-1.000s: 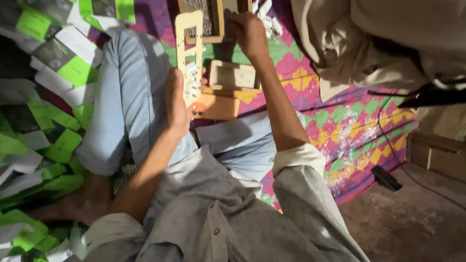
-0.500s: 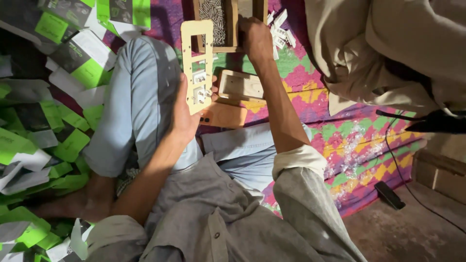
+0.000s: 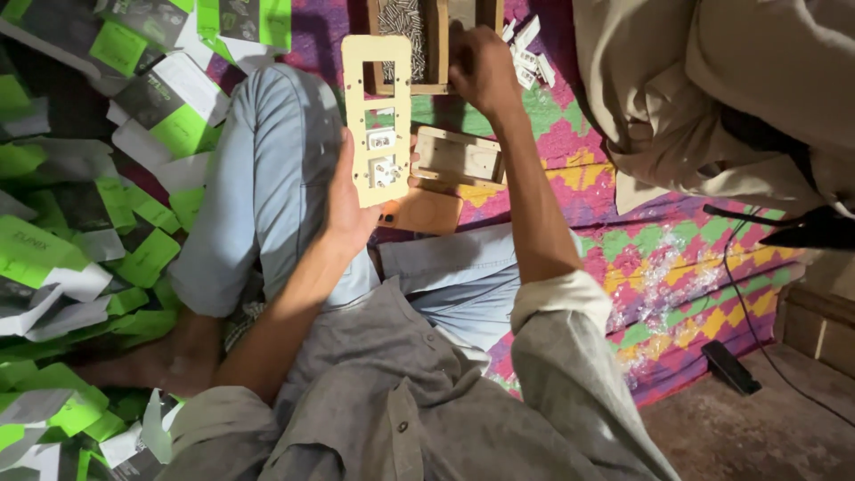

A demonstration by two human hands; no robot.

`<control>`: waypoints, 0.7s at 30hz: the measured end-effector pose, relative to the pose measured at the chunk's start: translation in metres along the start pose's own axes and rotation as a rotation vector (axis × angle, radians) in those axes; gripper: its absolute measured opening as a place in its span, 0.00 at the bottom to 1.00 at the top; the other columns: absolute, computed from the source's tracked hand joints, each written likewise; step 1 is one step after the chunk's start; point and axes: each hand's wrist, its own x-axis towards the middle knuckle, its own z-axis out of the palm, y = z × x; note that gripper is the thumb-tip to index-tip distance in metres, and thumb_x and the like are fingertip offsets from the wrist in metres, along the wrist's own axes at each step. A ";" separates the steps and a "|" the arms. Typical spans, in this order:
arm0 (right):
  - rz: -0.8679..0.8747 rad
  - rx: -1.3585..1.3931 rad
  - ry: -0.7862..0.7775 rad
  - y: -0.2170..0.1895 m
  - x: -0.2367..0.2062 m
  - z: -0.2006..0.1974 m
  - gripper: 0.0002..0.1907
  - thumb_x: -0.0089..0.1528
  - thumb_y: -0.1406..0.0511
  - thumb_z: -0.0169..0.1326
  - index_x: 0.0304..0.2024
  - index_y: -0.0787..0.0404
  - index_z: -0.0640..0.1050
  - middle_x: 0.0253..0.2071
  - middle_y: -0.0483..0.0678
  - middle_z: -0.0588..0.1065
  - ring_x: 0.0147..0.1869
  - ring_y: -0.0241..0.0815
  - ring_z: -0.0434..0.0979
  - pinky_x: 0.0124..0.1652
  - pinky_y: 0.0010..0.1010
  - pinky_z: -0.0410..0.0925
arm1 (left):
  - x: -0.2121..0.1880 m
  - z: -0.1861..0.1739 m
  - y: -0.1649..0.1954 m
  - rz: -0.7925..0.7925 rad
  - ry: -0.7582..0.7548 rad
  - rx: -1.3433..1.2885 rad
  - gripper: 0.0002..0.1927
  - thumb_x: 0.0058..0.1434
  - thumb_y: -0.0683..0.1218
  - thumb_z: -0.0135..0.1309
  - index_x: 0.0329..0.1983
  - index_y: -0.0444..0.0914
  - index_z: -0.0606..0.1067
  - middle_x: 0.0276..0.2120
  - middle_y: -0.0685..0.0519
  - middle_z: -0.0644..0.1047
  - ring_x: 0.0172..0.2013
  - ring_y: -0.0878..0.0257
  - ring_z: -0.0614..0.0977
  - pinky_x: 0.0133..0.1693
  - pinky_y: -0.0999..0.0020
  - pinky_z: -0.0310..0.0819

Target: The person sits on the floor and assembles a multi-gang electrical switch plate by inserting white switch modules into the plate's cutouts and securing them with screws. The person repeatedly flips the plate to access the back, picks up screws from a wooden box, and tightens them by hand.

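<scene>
On the far left of the head view, a heap of green, white and black cardboard packages is lying spread over the floor, reaching up to the person's bent knee in pale blue trousers. Just right of that knee, the left hand is holding a long, pale wooden panel upright by its lower end, with the thumb lying along the left edge and the fingers curling behind it; the panel is showing a large rectangular cut-out at the top and two small white switch parts sitting in the openings lower down. Under the panel, a flat wooden box and a tan piece beside it are resting on the brightly patterned mat. Farther right, the right hand is reaching forward into a wooden tray holding small metal screws, with its fingers bent down over the tray's divider; whether it is pinching anything I cannot tell. Small white parts are lying scattered just beside that tray. At the right edge, another person in beige clothing is sitting near, and a black cable is trailing across the mat toward the floor.
</scene>
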 end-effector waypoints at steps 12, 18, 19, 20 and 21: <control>0.421 1.309 0.502 -0.023 -0.132 0.049 0.08 0.68 0.71 0.57 0.48 0.69 0.80 0.37 0.49 0.78 0.40 0.37 0.77 0.44 0.28 0.71 | 0.007 0.001 -0.005 -0.035 0.023 0.106 0.32 0.72 0.66 0.37 0.64 0.39 0.71 0.50 0.50 0.78 0.48 0.60 0.81 0.48 0.56 0.81; 0.481 1.366 0.478 -0.063 -0.160 0.060 0.11 0.67 0.73 0.57 0.51 0.71 0.80 0.41 0.50 0.80 0.43 0.39 0.79 0.48 0.30 0.74 | 0.007 0.003 -0.006 -0.068 0.006 0.158 0.31 0.72 0.67 0.37 0.63 0.41 0.71 0.49 0.52 0.78 0.48 0.62 0.81 0.48 0.58 0.80; 0.491 1.334 0.471 -0.070 -0.163 0.059 0.11 0.67 0.73 0.57 0.51 0.70 0.80 0.41 0.50 0.80 0.44 0.39 0.79 0.49 0.30 0.74 | 0.006 0.002 -0.007 -0.068 -0.010 0.147 0.31 0.73 0.67 0.37 0.63 0.40 0.71 0.49 0.52 0.78 0.48 0.62 0.80 0.48 0.58 0.79; 0.454 1.261 0.453 -0.077 -0.163 0.057 0.10 0.67 0.73 0.57 0.51 0.71 0.80 0.42 0.50 0.80 0.45 0.38 0.79 0.49 0.30 0.74 | 0.005 0.003 -0.007 -0.067 -0.028 0.136 0.30 0.74 0.66 0.38 0.64 0.40 0.71 0.49 0.52 0.78 0.48 0.62 0.80 0.48 0.59 0.78; 0.418 1.188 0.436 -0.082 -0.163 0.055 0.10 0.67 0.74 0.57 0.51 0.71 0.80 0.43 0.49 0.80 0.46 0.37 0.80 0.49 0.29 0.74 | 0.005 0.003 -0.008 -0.071 -0.028 0.134 0.30 0.74 0.66 0.37 0.63 0.41 0.71 0.50 0.53 0.78 0.49 0.62 0.81 0.49 0.61 0.78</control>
